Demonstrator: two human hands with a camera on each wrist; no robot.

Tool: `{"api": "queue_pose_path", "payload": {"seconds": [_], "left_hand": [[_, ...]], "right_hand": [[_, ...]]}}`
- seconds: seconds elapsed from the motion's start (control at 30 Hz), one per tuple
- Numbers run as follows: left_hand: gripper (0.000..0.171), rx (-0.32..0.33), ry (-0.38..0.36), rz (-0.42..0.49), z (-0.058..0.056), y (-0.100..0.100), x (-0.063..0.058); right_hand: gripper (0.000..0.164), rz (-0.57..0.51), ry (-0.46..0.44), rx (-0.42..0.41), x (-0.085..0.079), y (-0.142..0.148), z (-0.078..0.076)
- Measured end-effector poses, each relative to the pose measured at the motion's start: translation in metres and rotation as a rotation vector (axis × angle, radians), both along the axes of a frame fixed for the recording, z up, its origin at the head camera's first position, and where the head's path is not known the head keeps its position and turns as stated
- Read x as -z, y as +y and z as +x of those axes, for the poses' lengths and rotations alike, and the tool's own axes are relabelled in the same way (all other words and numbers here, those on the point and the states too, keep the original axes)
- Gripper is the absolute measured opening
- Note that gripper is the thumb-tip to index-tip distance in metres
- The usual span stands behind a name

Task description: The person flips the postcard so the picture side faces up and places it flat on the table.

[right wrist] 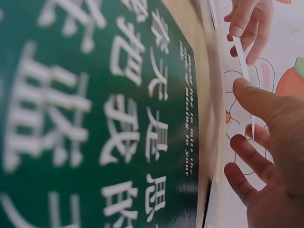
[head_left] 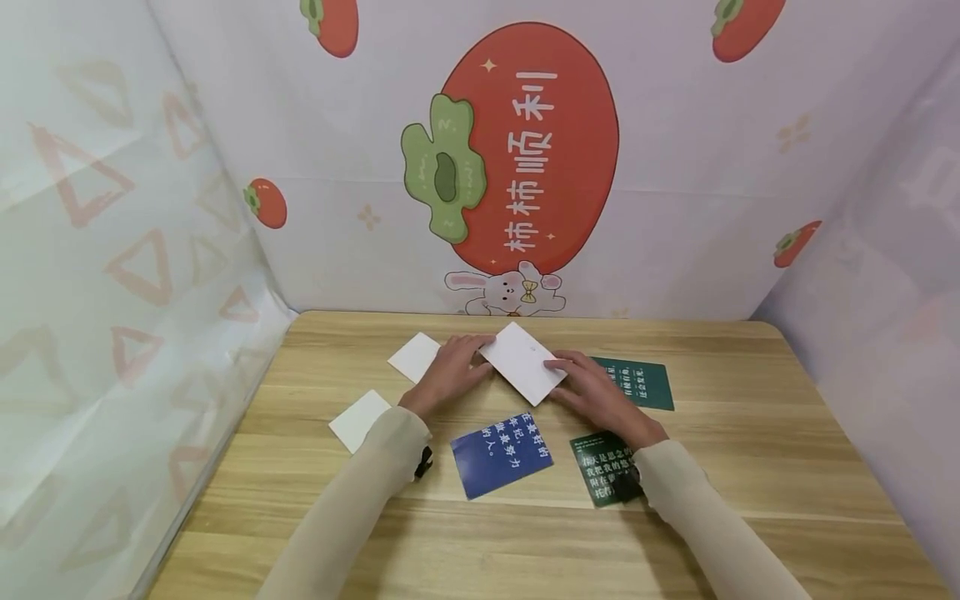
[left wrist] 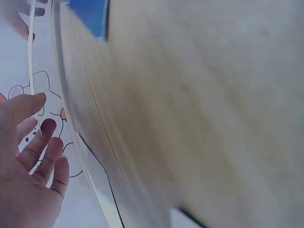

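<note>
A white card [head_left: 522, 362] is held up off the table between both hands, tilted, with its plain side showing in the head view. My left hand [head_left: 448, 375] pinches its left edge, and my right hand [head_left: 592, 392] grips the right end between thumb and fingers. From the left wrist the card appears edge-on as a thin white strip [left wrist: 31, 57], with the left hand [left wrist: 28, 166] at its near end. The right wrist view has the same thin edge [right wrist: 241, 57] near the right thumb. What the card's other side looks like is hidden.
Below the held card lies a blue card [head_left: 498, 467] with white writing. Two white cards lie at left, one farther back [head_left: 415, 357] and one nearer [head_left: 358, 421]. Right of centre are two green cards, one far [head_left: 652, 385] and one near [head_left: 592, 471], partly under the right wrist. A printed cloth [head_left: 337, 250] backs the wooden table [head_left: 510, 550].
</note>
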State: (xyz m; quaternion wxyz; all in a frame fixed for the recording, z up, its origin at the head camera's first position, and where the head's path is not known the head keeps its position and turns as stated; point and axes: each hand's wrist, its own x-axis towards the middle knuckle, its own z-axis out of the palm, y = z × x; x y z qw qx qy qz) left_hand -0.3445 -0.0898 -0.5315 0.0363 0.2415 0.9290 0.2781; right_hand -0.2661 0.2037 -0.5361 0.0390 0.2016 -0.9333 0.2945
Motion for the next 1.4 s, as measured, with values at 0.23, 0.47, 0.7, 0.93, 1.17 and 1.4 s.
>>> {"api": "queue_pose_path", "payload": {"seconds": [0.23,0.47,0.7,0.93,1.17,1.4], "left_hand": [[0.050,-0.016,-0.025,-0.006,-0.0035,0.0049,-0.0019],[0.037,-0.053,-0.017,0.078,-0.0024,0.0038,-0.0084],[0.024,-0.074,0.051,0.159,-0.0058,0.0027,-0.0059],[0.022,-0.092,0.100,0.159,-0.0087,0.0022,-0.0055],[0.025,-0.108,0.113,0.156,-0.0087,0.0046,-0.0081],[0.027,-0.134,0.120,0.146,-0.0074,0.0079,-0.0104]], "right_hand": [[0.051,-0.028,-0.039,0.013,0.0010,0.0019,-0.0033],[0.043,-0.155,-0.059,0.050,0.0005,0.0055,-0.0053],[0.032,-0.263,-0.093,0.099,-0.0018,0.0036,-0.0065],[0.039,-0.275,-0.130,0.155,-0.0005,0.0040,-0.0084],[0.049,-0.323,-0.190,0.231,-0.0023,0.0064,-0.0086],[0.051,-0.330,-0.187,0.279,-0.0034,0.0080,-0.0105]]}}
